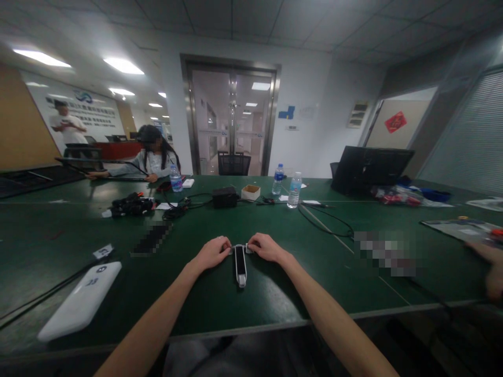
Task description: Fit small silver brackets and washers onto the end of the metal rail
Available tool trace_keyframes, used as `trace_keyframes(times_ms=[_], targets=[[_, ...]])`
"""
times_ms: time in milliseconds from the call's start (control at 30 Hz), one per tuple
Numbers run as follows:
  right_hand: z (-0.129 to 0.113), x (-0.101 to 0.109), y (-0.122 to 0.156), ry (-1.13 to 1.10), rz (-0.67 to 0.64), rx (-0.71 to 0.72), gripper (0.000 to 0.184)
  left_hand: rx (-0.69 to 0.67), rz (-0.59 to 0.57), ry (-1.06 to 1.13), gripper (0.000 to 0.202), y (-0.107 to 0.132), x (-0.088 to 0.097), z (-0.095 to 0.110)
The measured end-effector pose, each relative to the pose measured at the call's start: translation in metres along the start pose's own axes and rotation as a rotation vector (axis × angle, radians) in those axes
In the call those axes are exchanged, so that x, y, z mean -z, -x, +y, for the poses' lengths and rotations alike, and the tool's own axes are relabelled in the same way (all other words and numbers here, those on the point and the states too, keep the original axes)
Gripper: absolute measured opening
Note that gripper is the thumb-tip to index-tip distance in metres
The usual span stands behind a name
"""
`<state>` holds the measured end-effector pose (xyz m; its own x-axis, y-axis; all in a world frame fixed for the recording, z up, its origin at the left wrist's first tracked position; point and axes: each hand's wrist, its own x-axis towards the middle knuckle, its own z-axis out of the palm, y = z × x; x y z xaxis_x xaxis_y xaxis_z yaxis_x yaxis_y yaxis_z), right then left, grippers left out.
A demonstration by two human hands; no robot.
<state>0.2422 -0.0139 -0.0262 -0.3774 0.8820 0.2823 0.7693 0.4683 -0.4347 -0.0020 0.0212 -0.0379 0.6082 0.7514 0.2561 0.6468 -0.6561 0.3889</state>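
A slim, elongated device [241,265] with a black top and a silver-white rim lies on the green table in front of me, its long side pointing toward me. My left hand [215,252] is at the left of its far end, fingers pinched on a small pale tab [231,251]. Mirroring it on the right, my right hand [268,247] pinches a similar small tab [248,248]. Whether the tabs are joined to the device is too small to tell. Both fingertips are partly hidden.
A white case [81,301] marked 28 lies at left. Beyond my hands are a black box [224,197], an open small carton [250,192], water bottles [294,191] and cables [330,225]. A person [155,154] sits across; another person's hand [487,256] is at right.
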Motion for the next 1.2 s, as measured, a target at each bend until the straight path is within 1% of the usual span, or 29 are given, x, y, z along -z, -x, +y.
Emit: trace_keyframes(times_ms=[100,300,433,533,667,767,900,1133,1200], targets=[[0.0006,-0.0004,0.0000,0.003,0.001,0.008,0.013,0.007,-0.001,0.000,0.015,0.0001,0.0003,-0.0003],[-0.0012,-0.0008,0.0003,0.004,0.039,-0.012,0.009,0.002,0.002,0.001,0.014,0.0000,0.0014,0.0009],[-0.0018,0.0002,0.0004,0.006,0.028,-0.005,0.011,0.003,0.000,-0.003,0.014,0.0003,0.0022,0.0015],[-0.0027,0.0013,0.0013,0.000,0.018,0.009,0.009,-0.001,0.000,-0.002,0.014,0.0005,0.0024,0.0016],[-0.0037,0.0017,0.0023,-0.012,0.031,0.007,0.011,-0.001,0.000,-0.002,0.013,0.0004,0.0015,0.0005],[-0.0030,0.0006,0.0018,-0.012,0.029,0.011,0.005,-0.002,0.002,-0.001,0.012,-0.0001,0.0000,-0.0008],[-0.0006,-0.0016,0.0008,-0.010,0.030,0.012,0.009,0.008,0.003,-0.002,0.012,-0.0005,-0.0010,-0.0012],[0.0025,-0.0019,0.0012,-0.019,0.030,0.024,0.004,0.017,-0.005,0.002,0.014,0.0003,0.0009,0.0013],[0.0024,-0.0016,0.0011,-0.018,0.028,0.021,0.008,0.021,-0.005,0.001,0.014,0.0003,0.0012,0.0017]])
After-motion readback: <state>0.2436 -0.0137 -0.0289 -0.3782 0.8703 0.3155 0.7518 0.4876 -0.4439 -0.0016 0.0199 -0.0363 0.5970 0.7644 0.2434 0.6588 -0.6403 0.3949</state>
